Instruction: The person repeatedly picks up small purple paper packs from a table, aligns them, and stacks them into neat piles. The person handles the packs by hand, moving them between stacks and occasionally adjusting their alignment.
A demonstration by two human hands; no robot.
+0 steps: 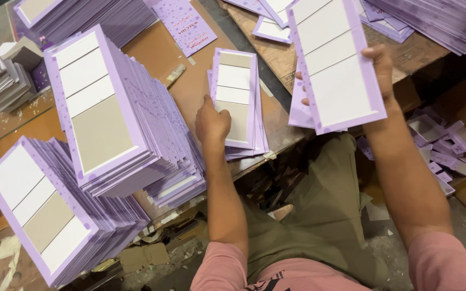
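Observation:
My right hand [379, 73] holds up a long purple card [334, 60] with white panels, gripped at its right edge above the table gap. My left hand [211, 123] rests on the left side of a small stack of the same purple cards [237, 99] lying flat on the brown table [157, 54]. Another purple card [299, 110] sits partly hidden under the raised one.
Two tall leaning stacks of purple cards [111, 113] [55, 207] fill the left. More purple cards [438, 21] pile up at the top right. Small grey boxes [1, 81] stand far left. Folded purple boxes [443, 145] lie on the floor at right.

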